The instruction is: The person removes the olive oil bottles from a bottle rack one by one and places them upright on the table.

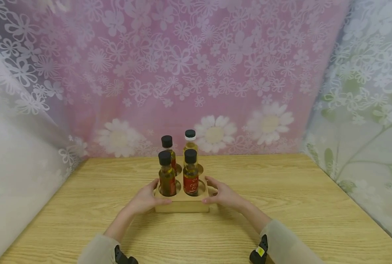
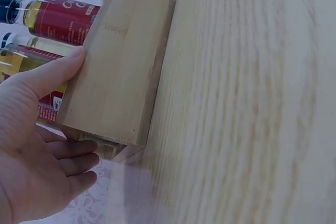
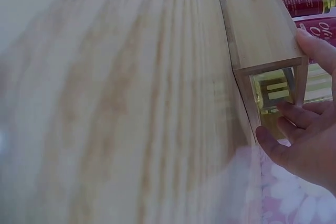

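A light wooden bottle rack (image 1: pixel 182 207) with round holes stands on the table, holding several dark-capped bottles. In front are a red-labelled bottle (image 1: pixel 191 183) and a bottle of darker oil (image 1: pixel 167 180). Behind them stand a pale oil bottle (image 1: pixel 190 145) with a white collar and another bottle (image 1: pixel 167 142), partly hidden. My left hand (image 1: pixel 144 200) grips the rack's left end, thumb at the front top edge. At the opposite end my right hand (image 1: pixel 225 196) holds it likewise. The right wrist view shows fingers at the rack's open end, beside a bottle's lower part (image 3: pixel 273 90).
The wood-grained table (image 1: pixel 282 205) extends to both sides of the rack. A pink flowered curtain (image 1: pixel 199 73) hangs behind it, with pale cloth (image 1: pixel 364 110) along the right and white cloth (image 1: pixel 24 146) on the left.
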Demonstrator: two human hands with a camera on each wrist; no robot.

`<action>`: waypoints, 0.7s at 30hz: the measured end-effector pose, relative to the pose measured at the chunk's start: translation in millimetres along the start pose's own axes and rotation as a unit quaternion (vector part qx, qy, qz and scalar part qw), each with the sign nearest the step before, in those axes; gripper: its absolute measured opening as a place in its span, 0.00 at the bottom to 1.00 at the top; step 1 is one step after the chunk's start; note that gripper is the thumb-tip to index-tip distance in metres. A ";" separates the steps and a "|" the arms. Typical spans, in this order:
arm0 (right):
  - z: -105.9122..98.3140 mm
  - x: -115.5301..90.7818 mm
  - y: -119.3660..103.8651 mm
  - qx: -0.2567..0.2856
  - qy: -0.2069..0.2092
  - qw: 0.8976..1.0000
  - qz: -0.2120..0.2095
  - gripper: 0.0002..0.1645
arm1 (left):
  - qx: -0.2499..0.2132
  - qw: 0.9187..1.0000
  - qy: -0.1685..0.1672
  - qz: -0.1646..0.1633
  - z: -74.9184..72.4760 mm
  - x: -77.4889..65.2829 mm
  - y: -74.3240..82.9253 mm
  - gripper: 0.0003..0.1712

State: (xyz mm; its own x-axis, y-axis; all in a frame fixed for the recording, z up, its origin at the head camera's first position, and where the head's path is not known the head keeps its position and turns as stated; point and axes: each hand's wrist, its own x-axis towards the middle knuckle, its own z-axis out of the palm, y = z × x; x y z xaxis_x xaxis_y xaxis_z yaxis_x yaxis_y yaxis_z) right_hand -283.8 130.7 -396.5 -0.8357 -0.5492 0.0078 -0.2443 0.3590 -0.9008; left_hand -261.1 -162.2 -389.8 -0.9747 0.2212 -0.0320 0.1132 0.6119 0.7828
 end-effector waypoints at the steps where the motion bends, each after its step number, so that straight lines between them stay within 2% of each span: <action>1: 0.3 -0.5 0.1 -0.001 0.003 1.000 0.004 0.55 | -0.002 1.000 0.001 0.000 0.4 0.2 -0.1 0.63; 6: 0.2 -3.3 2.6 -0.010 0.010 1.000 0.006 0.55 | -0.013 1.000 0.008 0.006 2.4 -0.9 -0.7 0.61; 16: -3.2 -4.2 5.7 -0.062 0.002 0.998 -0.019 0.53 | -0.025 0.999 0.036 0.001 6.3 -6.9 -0.4 0.58; 21: -5.3 -3.6 3.6 -0.086 0.017 0.996 -0.033 0.47 | -0.026 0.999 0.035 0.001 6.2 -7.7 -1.7 0.58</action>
State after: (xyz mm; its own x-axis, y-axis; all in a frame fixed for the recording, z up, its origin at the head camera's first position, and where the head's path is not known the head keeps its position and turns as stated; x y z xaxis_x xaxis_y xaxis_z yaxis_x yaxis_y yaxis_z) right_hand -284.3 137.9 -397.6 -0.8304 -0.5511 0.0822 -0.3774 0.4477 -0.8107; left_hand -252.5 -160.3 -394.7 -0.9859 0.1668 0.0121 0.1066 0.5713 0.8138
